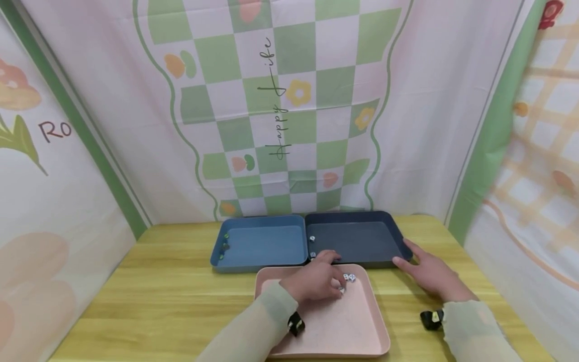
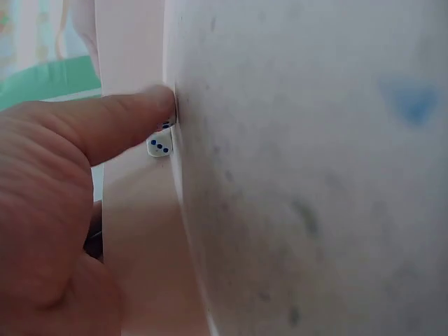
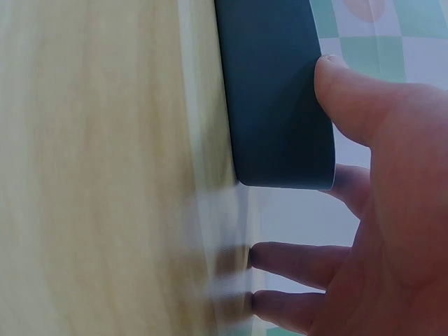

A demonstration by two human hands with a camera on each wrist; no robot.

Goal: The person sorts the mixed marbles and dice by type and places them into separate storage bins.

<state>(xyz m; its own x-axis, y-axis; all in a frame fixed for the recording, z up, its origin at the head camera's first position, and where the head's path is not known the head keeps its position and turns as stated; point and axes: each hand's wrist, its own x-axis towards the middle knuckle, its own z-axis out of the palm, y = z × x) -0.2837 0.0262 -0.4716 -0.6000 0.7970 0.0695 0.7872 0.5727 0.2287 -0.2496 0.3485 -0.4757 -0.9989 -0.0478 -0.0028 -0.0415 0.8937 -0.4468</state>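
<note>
My left hand (image 1: 316,279) reaches over the pink tray (image 1: 334,332), its fingertips down among small white dice. One die (image 1: 342,289) lies right at the fingertips; whether it is pinched is hidden. Two more dice (image 1: 349,277) sit just beyond. In the left wrist view the thumb (image 2: 133,119) points down to the tray floor, partly covering one die, with another die (image 2: 159,145) beside it. At the near right corner of the dark navy tray (image 1: 357,241), my right hand (image 1: 431,274) holds the wall between thumb (image 3: 350,98) and forefinger, the other fingers spread apart.
Two dice (image 1: 312,239) lie along the left wall of the navy tray. A blue tray (image 1: 267,241) adjoins it, with several small greenish pieces (image 1: 224,246) at its left side. Wood-grain table (image 1: 158,301) lies beneath; a printed curtain (image 1: 289,125) rises behind.
</note>
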